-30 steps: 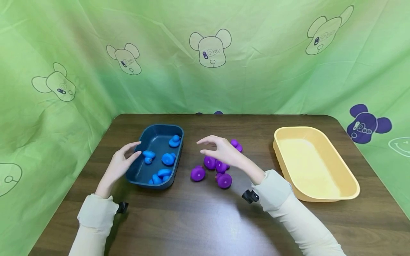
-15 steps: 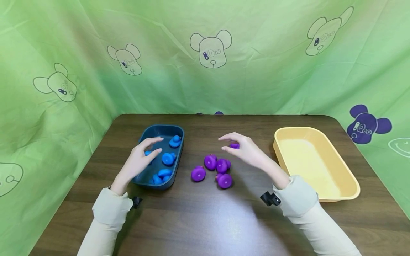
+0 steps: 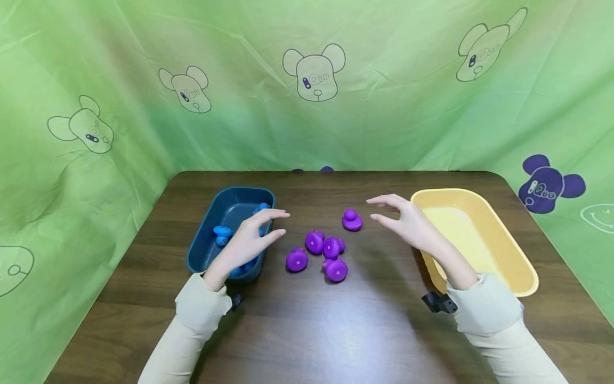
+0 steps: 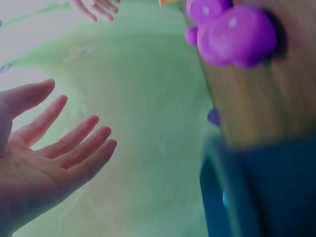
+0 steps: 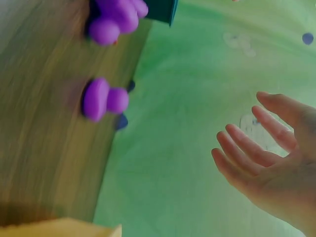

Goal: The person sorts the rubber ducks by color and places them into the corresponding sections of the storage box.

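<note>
My left hand [image 3: 251, 240] hovers over the right rim of the blue basin [image 3: 199, 248], fingers loosely bent, holding nothing. Several blue rubber ducks lie in that basin, one blue duck [image 3: 223, 232] plainly visible and others partly hidden by the hand. Right of the fingertips, several purple rubber ducks lie tipped over in a cluster, among them one purple duck [image 3: 297, 260] at the left. A lone upright purple duck [image 3: 352, 221] sits behind them. My right hand [image 3: 412, 224] is in the air between this duck and the yellow basin [image 3: 515, 256], its palm bare in the right wrist view.
The brown wooden table [image 3: 307, 330] carries everything. A green curtain [image 3: 249, 133] printed with mouse heads hangs behind and at both sides. Dark wrist cameras [image 3: 438, 302] sit at both cuffs.
My left hand has moved right, from the blue basin's left side to its right rim. My right hand has moved right, away from above the purple ducks, uncovering the upright one.
</note>
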A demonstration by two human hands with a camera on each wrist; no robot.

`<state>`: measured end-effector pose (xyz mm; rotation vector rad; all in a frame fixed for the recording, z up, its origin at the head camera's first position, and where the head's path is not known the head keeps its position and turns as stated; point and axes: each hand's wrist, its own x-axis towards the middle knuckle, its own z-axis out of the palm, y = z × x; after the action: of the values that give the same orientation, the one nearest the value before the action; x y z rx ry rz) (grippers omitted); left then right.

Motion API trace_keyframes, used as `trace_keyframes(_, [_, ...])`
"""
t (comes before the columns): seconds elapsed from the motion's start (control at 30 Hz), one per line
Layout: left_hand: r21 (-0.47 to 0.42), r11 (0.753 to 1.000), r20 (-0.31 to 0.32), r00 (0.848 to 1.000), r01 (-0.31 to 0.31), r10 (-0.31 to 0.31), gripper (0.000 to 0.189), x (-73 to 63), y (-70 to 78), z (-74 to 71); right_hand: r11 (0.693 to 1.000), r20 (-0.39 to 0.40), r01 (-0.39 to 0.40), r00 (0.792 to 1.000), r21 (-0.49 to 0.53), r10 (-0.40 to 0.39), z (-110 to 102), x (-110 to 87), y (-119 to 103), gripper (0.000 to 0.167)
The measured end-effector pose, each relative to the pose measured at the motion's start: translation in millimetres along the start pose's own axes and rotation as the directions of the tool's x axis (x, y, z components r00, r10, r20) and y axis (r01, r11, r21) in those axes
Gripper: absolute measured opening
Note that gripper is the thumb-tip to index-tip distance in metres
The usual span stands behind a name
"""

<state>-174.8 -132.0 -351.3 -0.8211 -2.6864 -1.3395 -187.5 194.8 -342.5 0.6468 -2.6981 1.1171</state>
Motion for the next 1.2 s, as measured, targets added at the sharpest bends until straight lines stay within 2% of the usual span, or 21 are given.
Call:
trace_keyframes(0.27, [-0.021,0.999,0.123,0.992,-0.035,0.037,0.032,15.0,5.5,33.7,0.997,-0.06,-0.073,0.996,-0.028,0.071,-30.1,-20.2,17.2,0.031])
trace_keyframes(0.43, [-0.018,0.997,0.173,0.982,-0.068,0.071,0.03,21.2,6.1,50.6,0.997,-0.134,-0.058,0.99,-0.051,0.051,-44.2,-32.3,36.4,0.031])
trace_keyframes(0.6, [-0.056,0.997,0.218,0.974,-0.052,0.063,0.029,25.0,4.8,65.2,0.996,-0.177,-0.077,0.982,-0.033,0.07,-56.9,-43.3,51.5,0.031])
trace_keyframes(0.73, [-0.066,0.997,0.25,0.966,-0.044,0.059,0.028,26.4,4.2,74.2,0.99,-0.188,-0.128,0.975,-0.055,0.116,-67.6,-52.5,58.6,0.032])
trace_keyframes(1.03, [0.017,1.0,0.347,0.938,-0.027,0.019,0.028,27.4,4.1,88.0,0.954,-0.193,-0.269,0.951,-0.129,0.242,-87.1,-71.8,81.2,0.038])
trace_keyframes(1.2, [0.071,0.997,0.385,0.923,-0.029,0.0,0.029,27.3,1.0,94.6,0.947,-0.215,-0.297,0.94,-0.126,0.266,-95.4,-85.4,97.8,0.039])
